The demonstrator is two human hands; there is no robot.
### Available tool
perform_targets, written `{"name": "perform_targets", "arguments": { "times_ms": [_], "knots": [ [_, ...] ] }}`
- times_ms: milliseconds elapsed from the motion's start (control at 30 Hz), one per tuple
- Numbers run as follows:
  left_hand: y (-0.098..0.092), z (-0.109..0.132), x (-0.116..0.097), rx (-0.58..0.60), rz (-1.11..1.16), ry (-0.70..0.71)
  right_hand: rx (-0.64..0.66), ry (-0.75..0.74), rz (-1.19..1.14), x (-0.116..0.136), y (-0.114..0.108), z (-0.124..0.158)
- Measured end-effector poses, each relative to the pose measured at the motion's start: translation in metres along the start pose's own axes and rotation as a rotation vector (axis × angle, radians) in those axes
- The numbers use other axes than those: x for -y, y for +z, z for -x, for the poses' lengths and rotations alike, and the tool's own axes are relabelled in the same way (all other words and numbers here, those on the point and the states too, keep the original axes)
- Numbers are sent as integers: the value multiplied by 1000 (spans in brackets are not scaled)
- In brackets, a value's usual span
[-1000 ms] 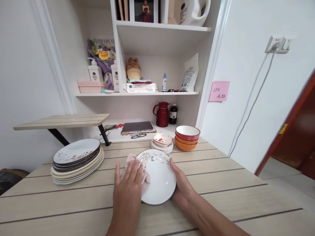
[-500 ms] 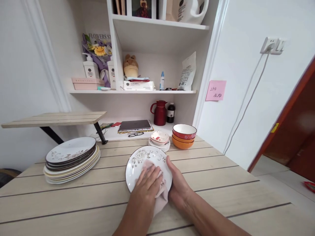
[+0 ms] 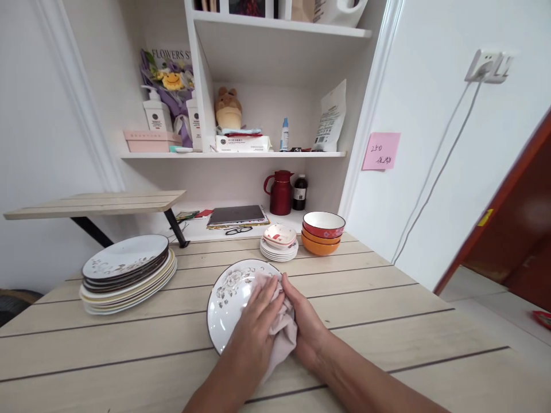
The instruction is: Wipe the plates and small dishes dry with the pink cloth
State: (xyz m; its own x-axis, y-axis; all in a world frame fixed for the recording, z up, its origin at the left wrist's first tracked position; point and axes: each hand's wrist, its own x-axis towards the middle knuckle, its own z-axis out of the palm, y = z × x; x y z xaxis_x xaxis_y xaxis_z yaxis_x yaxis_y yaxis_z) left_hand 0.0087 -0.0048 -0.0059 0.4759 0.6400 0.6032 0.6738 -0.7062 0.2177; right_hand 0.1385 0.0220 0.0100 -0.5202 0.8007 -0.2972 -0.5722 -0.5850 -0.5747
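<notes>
A white plate (image 3: 226, 307) with a dark rim and a printed flower pattern is tilted up towards me above the table. My right hand (image 3: 307, 330) grips its right edge, the thumb at the front and the other fingers hidden behind. A crumpled pale pink cloth (image 3: 284, 332) lies over the plate's right side. My left hand (image 3: 256, 327) presses that cloth on the plate's face, its fingers close together and near my right thumb. The cloth's lower end hangs below the plate.
On the slatted table's left stands a stack of plates (image 3: 129, 258) under a raised wooden shelf (image 3: 99, 203). Farther back are small dishes (image 3: 279, 249) and stacked bowls (image 3: 322, 238). Behind them are a laptop (image 3: 236, 214), glasses (image 3: 238, 230) and a red jug (image 3: 281, 192).
My left hand and the cloth have moved to the plate's right edge, close against my right thumb. The plate has shifted slightly left and turned.
</notes>
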Motion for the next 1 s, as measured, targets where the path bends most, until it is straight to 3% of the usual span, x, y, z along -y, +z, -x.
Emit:
{"name": "perform_targets", "arguments": {
  "times_ms": [267, 467, 533, 800, 1000],
  "knots": [
    [3, -1, 1, 74, -113, 125, 33, 99, -81, 10, -6, -1],
    [-3, 0, 6, 33, -269, 141, -53, -252, -88, 32, -12, -3],
    [-8, 0, 9, -4, -323, 117, -63, -297, -88, 37, -12, -2],
    [-17, 4, 21, -219, -464, -52, -22, -148, -42, 26, -12, -1],
    [-16, 7, 26, -78, -341, -212, -61, -33, 61, 6, 0, 4]
  ]
}}
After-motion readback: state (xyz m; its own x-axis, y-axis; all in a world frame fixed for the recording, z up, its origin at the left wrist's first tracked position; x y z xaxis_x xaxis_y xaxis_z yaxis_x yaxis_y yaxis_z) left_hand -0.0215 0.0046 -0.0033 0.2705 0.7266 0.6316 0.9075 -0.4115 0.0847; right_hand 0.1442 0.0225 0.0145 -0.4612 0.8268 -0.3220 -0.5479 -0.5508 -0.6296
